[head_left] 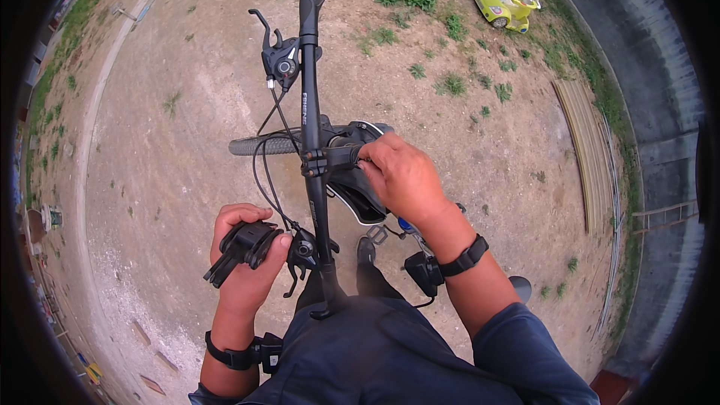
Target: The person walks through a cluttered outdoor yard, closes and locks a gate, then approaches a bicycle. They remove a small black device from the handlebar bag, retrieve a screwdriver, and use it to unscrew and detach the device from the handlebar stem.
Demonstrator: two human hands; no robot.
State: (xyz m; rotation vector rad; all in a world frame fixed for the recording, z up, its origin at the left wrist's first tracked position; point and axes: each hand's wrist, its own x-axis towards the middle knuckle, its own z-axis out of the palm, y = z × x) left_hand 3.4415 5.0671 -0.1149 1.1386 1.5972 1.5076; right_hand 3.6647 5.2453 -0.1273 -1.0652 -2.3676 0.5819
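A bicycle stands in front of me, its black handlebar (309, 97) running from far to near. My left hand (251, 255) is closed around a black plastic phone mount (247, 246) with jointed, clamp-like parts, close to the near brake lever and shifter (303, 250). With thumb and fingers together, my right hand (403, 176) grips the rear end of the handlebar stem (342, 156). Anything small between those fingertips is hidden. A black bag with pale piping (360, 196) sits on the frame just below that hand.
The far brake lever and shifter (282, 60) and looping cables hang left of the bar. The front wheel (262, 146) points left. A yellow-green toy car (505, 4), long boards (579, 154) and a grey wall (656, 90) stand to the right. My shoe (366, 250) is beside a pedal (377, 235).
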